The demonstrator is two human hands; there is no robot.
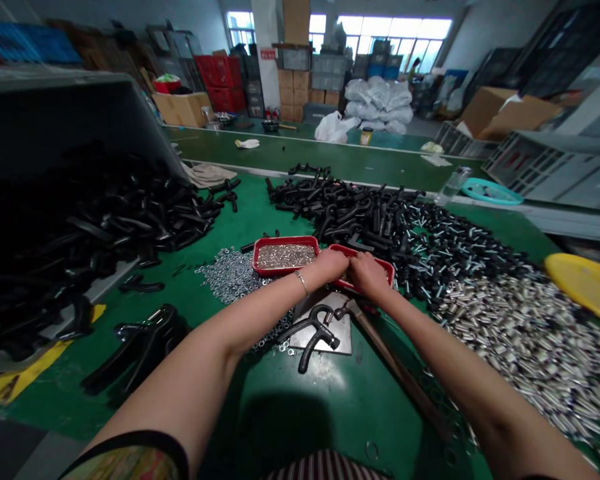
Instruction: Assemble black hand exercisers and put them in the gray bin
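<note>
My left hand [333, 265] and my right hand [369, 275] meet over the right red tray [391, 272], fingertips together and curled down inside it. Both look closed, but whatever they pinch is too small and hidden to make out. Just left stands a second red tray [256, 261] filled with small metal pieces [286, 255]. Below my hands, a black forked handle part [310, 343] lies on a metal plate [344, 341]. Beside it rests a hammer [380, 343], its head on the plate and its wooden handle slanting toward me under my right forearm.
Nuts [230, 277] spread left of the trays. Behind are piled black handles [350, 207]; blue-capped screws [445, 247] and silver cylinders [530, 340] heap at right. A tipped bin [130, 83] spills black parts at left. A yellow lid [585, 283] lies far right.
</note>
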